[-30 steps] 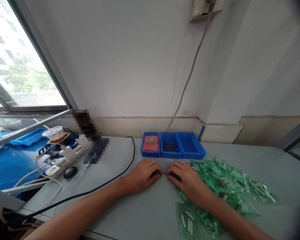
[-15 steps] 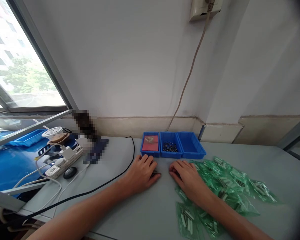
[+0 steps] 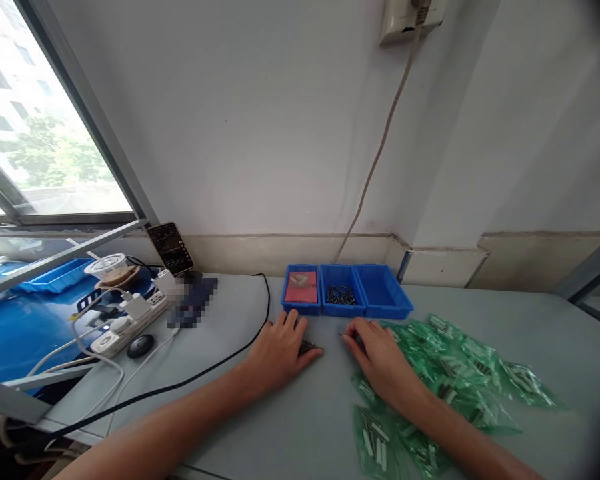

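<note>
My left hand [image 3: 279, 350] lies palm down on the grey table [image 3: 290, 427], fingers loosely curled over a small dark part [image 3: 307, 347] that peeks out by the thumb. My right hand [image 3: 380, 357] rests beside it, fingers bent, pinching a thin dark pin [image 3: 341, 335] at the fingertips. Just beyond both hands stand three joined blue bins [image 3: 346, 291]: the left one holds a red pad [image 3: 301, 285], the middle one small dark pins [image 3: 341, 294], the right one looks bare. Green plastic bags [image 3: 455, 373] of small parts lie under and right of my right forearm.
A black cable [image 3: 220, 363] curves across the table left of my left arm. Further left are a white power strip [image 3: 127, 320], a phone on a stand [image 3: 171, 248], a lidded cup [image 3: 107, 267] and a blue tray [image 3: 55, 275]. A wall socket [image 3: 413, 17] hangs above.
The two hands, touching at the fingertips a second ago, have drawn apart. The left hand slid slightly toward the bins and the right fingers now hold a thin pin.
</note>
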Action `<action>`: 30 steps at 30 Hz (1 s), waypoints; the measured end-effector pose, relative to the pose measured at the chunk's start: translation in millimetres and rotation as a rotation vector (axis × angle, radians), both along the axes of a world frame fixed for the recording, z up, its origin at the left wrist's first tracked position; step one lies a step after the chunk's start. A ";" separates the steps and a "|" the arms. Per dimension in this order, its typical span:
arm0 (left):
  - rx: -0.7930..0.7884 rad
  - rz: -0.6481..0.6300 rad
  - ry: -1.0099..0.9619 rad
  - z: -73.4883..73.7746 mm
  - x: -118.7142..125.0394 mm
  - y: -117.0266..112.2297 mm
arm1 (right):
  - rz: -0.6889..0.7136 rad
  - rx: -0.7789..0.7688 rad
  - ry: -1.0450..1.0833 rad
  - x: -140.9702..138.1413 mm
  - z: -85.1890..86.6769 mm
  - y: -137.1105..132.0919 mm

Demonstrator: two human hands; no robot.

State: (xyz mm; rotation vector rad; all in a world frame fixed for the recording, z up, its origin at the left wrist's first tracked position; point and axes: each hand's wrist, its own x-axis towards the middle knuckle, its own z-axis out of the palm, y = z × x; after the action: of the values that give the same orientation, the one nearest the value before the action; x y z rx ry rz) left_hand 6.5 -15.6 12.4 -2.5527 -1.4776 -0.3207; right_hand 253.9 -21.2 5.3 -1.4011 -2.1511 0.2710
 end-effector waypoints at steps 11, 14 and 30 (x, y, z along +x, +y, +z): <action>-0.128 -0.227 -0.224 3.3 -6.5 8.8 | 0.008 0.072 0.158 3.9 5.7 2.6; -0.185 -0.299 -0.295 4.8 -8.0 10.0 | -0.010 0.080 0.190 2.8 10.0 -0.6; -0.234 -0.349 -0.290 9.5 -8.2 9.1 | -0.044 -0.126 0.602 0.5 14.9 -5.5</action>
State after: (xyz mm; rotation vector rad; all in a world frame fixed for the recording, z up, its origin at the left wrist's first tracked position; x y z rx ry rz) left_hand -1.7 -6.5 21.9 -3.0645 -1.2038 -0.6233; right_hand 254.5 -26.7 20.2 -1.2286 -1.6255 0.7209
